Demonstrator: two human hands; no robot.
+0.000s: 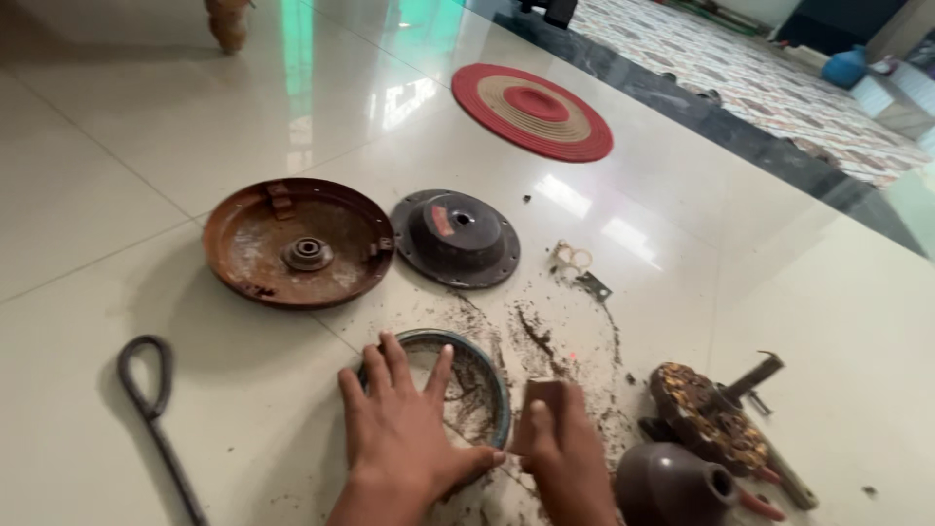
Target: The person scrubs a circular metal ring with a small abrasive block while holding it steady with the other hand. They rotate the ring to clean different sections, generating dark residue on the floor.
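Head view: the left hand (404, 429) lies flat, fingers spread, on a grey metal ring (472, 375) lying on the floor (117, 195) amid dark grit. The right hand (565, 448), grip clamped on a small brown block (543, 394), sits just beside the ring's rim. A rusty dish (297, 244) lies beyond.

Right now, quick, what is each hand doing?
Left hand: open, flat on the metal ring.
Right hand: closed on a small brown block.
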